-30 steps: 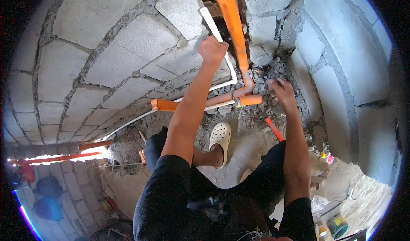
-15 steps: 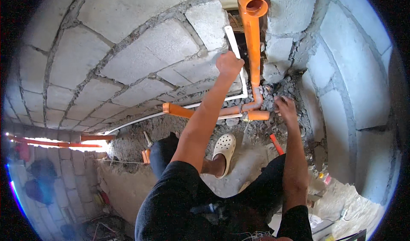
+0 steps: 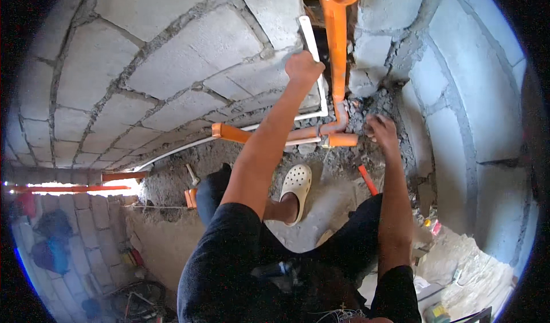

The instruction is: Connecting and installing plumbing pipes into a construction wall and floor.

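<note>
My left hand (image 3: 304, 67) is closed round a thin white pipe (image 3: 309, 34) that stands up against the block wall. At its foot the pipe bends and runs off left along the wall. Just right of it rises a thick orange pipe (image 3: 338, 54) with a wide open socket on top. Low down, this pipe curves into an orange elbow (image 3: 341, 117) and joins a horizontal orange run. My right hand (image 3: 381, 131) hovers over the dark rubble right of the elbow, its fingers curled in. Whatever it may hold is hidden.
A short orange stub (image 3: 344, 140) and a longer orange branch (image 3: 230, 133) lie low by the wall. A tool with a red handle (image 3: 368, 180) rests on the ground near my right knee. Grey block walls (image 3: 195, 54) enclose the corner, with broken rubble (image 3: 387, 102) at its foot.
The whole view has shifted, so the wall and pipes sit slightly higher in it. My left hand keeps its hold on the white pipe; my right hand stays by the rubble.
</note>
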`<move>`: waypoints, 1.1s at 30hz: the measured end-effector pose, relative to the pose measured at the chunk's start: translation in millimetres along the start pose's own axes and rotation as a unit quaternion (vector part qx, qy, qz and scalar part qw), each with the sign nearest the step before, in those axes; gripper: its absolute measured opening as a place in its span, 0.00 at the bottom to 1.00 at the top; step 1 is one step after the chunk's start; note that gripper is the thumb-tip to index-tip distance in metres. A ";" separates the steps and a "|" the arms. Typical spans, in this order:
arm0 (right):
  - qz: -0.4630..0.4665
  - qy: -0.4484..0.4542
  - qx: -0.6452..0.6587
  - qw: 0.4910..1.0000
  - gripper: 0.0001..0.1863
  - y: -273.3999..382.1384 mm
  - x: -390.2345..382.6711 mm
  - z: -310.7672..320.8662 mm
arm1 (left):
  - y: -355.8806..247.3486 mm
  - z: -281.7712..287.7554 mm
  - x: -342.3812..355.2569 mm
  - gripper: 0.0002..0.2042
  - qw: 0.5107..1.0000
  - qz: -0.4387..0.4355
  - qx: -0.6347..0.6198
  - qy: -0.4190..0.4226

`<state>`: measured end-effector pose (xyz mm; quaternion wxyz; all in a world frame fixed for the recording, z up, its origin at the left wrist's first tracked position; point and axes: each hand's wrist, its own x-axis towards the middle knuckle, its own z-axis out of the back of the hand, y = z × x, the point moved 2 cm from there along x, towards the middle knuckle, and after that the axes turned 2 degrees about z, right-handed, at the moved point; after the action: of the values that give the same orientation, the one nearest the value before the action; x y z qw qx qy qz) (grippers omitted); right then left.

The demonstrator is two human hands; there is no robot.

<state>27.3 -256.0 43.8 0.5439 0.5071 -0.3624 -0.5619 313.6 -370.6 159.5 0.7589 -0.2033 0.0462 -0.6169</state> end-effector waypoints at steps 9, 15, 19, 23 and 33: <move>-0.023 -0.023 -0.010 0.999 0.18 13.6 -14.5 4.2 | -2.2 8.6 -5.8 0.19 0.999 0.014 0.045 0.012; -0.045 -0.032 0.016 0.998 0.17 18.9 -17.5 0.1 | -3.4 11.5 -8.1 0.19 0.998 0.031 0.023 0.042; -0.041 -0.045 0.027 0.998 0.18 15.1 -14.0 0.6 | -1.8 3.3 -5.1 0.21 0.998 0.023 0.013 0.051; -0.050 -0.035 0.004 0.998 0.19 28.6 -17.9 -3.5 | 5.5 -1.9 -3.9 0.19 1.000 -0.008 0.018 -0.010; -0.056 -0.029 -0.022 0.998 0.20 26.0 -14.7 -15.7 | 12.1 9.5 -4.2 0.21 1.000 -0.008 0.024 0.011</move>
<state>47.2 -243.2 67.8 0.5122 0.4980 -0.3366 -0.6135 326.8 -362.3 163.0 0.7581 -0.1786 0.0383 -0.6260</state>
